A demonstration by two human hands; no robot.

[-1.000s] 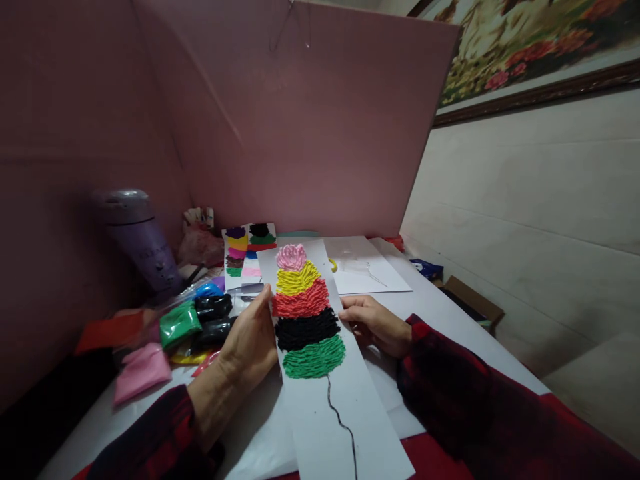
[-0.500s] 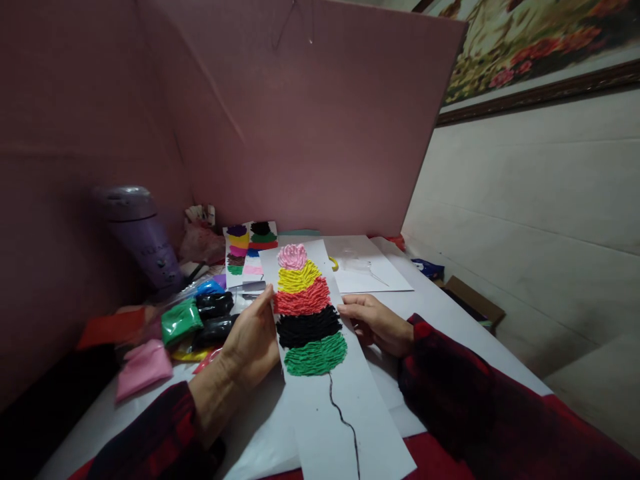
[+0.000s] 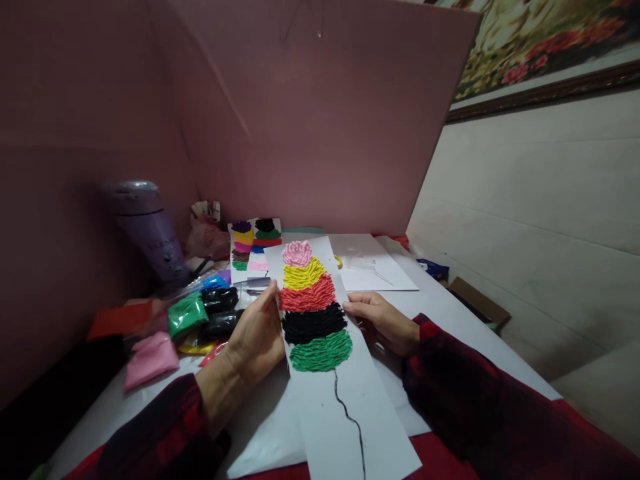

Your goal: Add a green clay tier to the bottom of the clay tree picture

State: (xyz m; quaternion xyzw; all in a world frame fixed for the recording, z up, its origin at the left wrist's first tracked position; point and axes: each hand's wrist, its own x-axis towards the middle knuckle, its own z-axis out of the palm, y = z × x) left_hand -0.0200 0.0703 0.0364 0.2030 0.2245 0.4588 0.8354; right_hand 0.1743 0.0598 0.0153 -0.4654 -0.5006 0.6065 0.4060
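A long white paper strip (image 3: 345, 420) carries stacked bands of textured clay (image 3: 313, 303): pink on top, then yellow, red, black and green, with a thin black line running down from the green. My left hand (image 3: 257, 333) grips the strip's left edge beside the red and black bands, fingers closed on it. My right hand (image 3: 380, 320) holds the right edge at the same height, fingers curled round the paper. Both sleeves are dark red plaid.
Bags of coloured clay (image 3: 200, 313) lie left of my left hand, with a pink bag (image 3: 150, 357) nearer the edge. A purple flask (image 3: 147, 230) stands at the back left. Another clay card (image 3: 255, 243) and a white sheet (image 3: 373, 267) lie behind. Pink boards (image 3: 320, 120) enclose the table.
The view has shifted slightly, so everything sits a little further right. Both hands keep the same hold on the strip.
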